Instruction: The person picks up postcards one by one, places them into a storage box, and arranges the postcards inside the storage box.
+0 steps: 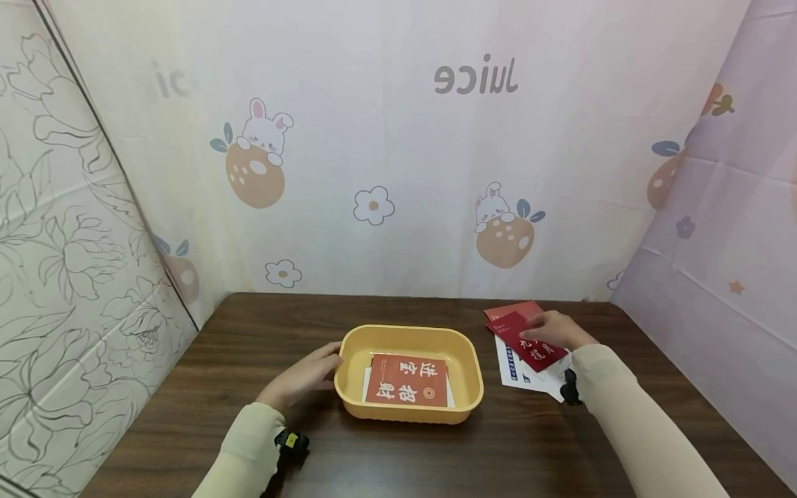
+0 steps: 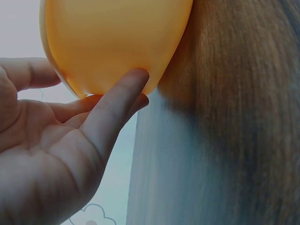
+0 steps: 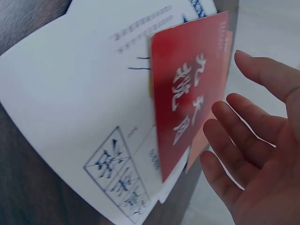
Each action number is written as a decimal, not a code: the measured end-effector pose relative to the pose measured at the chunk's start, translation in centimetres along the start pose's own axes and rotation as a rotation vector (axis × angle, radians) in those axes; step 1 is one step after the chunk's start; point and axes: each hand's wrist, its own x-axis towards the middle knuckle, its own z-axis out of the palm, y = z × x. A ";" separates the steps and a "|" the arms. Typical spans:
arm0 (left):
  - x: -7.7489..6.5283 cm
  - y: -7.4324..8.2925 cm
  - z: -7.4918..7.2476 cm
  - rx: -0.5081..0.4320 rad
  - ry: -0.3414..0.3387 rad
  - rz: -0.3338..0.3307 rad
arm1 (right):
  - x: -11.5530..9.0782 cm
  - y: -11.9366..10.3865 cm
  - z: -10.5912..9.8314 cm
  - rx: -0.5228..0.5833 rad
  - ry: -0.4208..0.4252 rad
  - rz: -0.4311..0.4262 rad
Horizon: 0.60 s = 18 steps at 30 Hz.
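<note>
Hands working at two separate spots on the counter (image 1: 373,460). With my left hand (image 1: 305,377) I am touching the left end of a yellow tub (image 1: 411,414); the left wrist view is showing the fingers extended and resting against its outer wall, not clenched round it. My right hand (image 1: 557,328) is hovering over a group of cards and papers at the right; its fingers are spreading loosely, slightly bent, and are grasping nothing. I cannot tell whether a fingertip is touching the card below.

Nearest that hand, a dark red card (image 1: 518,335) with white characters is lying on top. An orange-red card (image 1: 518,308) is showing from under its far edge, and white printed sheets (image 1: 512,368) with blue characters are lying beneath, spreading toward my side.

The tub is sitting near the middle of the counter, well apart from that group. Inside it, a red-orange card (image 1: 407,380) with white characters is lying flat over white paper (image 1: 451,397), which is peeking out at both sides.

Pale sleeves (image 1: 245,439) are covering both my forearms. Behind the counter, a printed curtain (image 1: 386,124) is hanging, bearing rabbits, fruit and mirrored "Juice" lettering.
</note>
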 end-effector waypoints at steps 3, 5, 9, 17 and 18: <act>0.0 0.0 0.0 -0.003 -0.003 0.001 | 0.2 0.4 0.3 0.017 0.005 0.036; 0.0 0.0 0.0 -0.004 -0.005 0.001 | 0.3 0.8 0.5 0.022 0.007 0.057; 0.0 0.0 0.0 -0.007 -0.007 0.000 | 0.4 1.2 0.9 0.006 0.013 0.082; -0.1 0.1 0.0 -0.008 -0.006 0.000 | 0.5 1.8 1.5 -0.042 0.044 0.112; -0.1 0.1 0.0 -0.008 -0.006 0.000 | 0.5 1.9 1.5 -0.036 0.048 0.116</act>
